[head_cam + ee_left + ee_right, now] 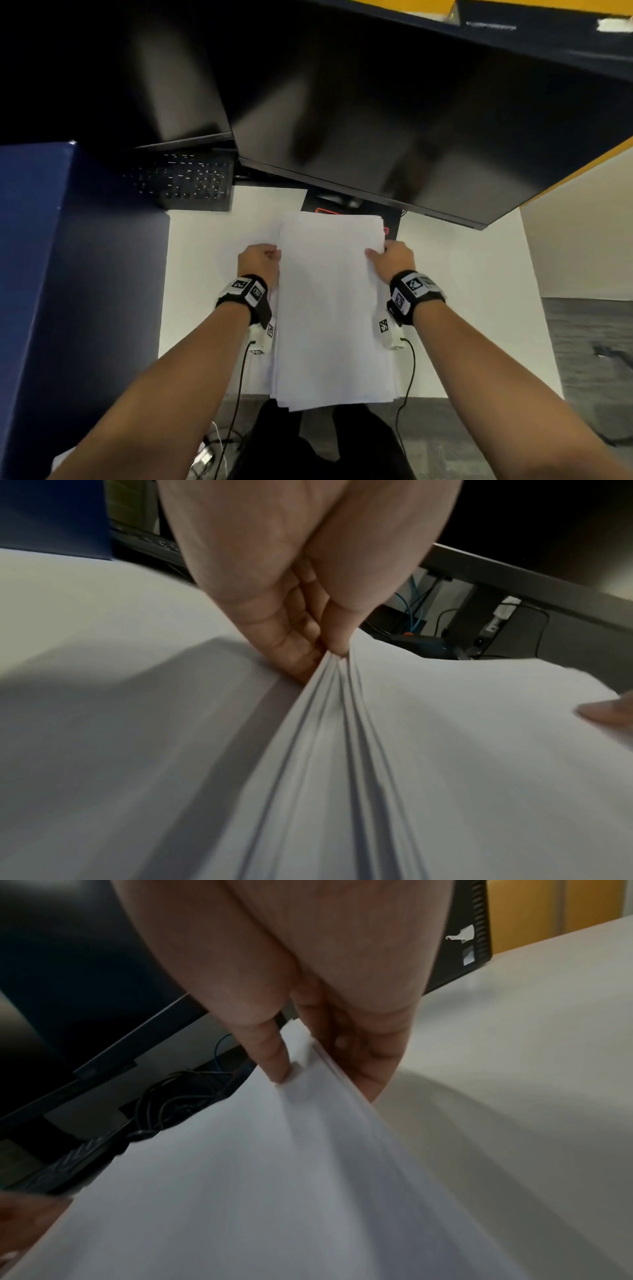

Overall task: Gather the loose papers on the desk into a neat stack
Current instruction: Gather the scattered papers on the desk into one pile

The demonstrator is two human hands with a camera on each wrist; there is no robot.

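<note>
A sheaf of white papers (330, 308) is held lengthwise over the white desk (205, 260), its near end hanging past the desk's front edge. My left hand (262, 258) pinches the papers' left edge (329, 723), thumb on top and fingers beneath. On the opposite side my right hand (390, 255) grips the papers (274, 1177) the same way, thumb above, fingers below. The sheets' edges are slightly staggered in the left wrist view. The papers are lifted off the desk where the hands hold them.
A large dark monitor (394, 130) hangs over the back of the desk, with its black stand base (394, 222) behind the papers. A black keyboard (191, 181) lies at the back left. A blue partition (68, 274) flanks the desk's left side. Cables (178, 1091) sit under the monitor.
</note>
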